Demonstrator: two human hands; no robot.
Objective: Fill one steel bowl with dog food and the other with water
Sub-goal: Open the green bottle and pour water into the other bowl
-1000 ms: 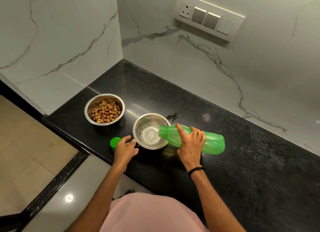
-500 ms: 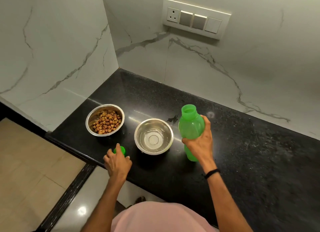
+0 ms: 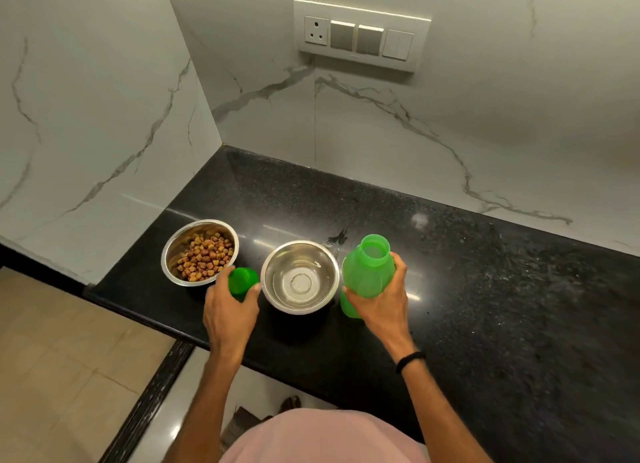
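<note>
Kibble bowl (image 3: 200,252) one, water bowl (image 3: 300,277) one. Left grip (image 3: 230,313) pinching one cap (image 3: 242,280); right grip (image 3: 381,301) clasping one bottle (image 3: 367,270).

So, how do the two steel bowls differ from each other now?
The left steel bowl holds brown dog food; the right steel bowl holds only shallow clear water, so its bottom shows. The left steel bowl stands nearer the marble side wall; the right steel bowl stands next to the green bottle. Both are round, shiny, upright and of similar size on the black counter.
</note>
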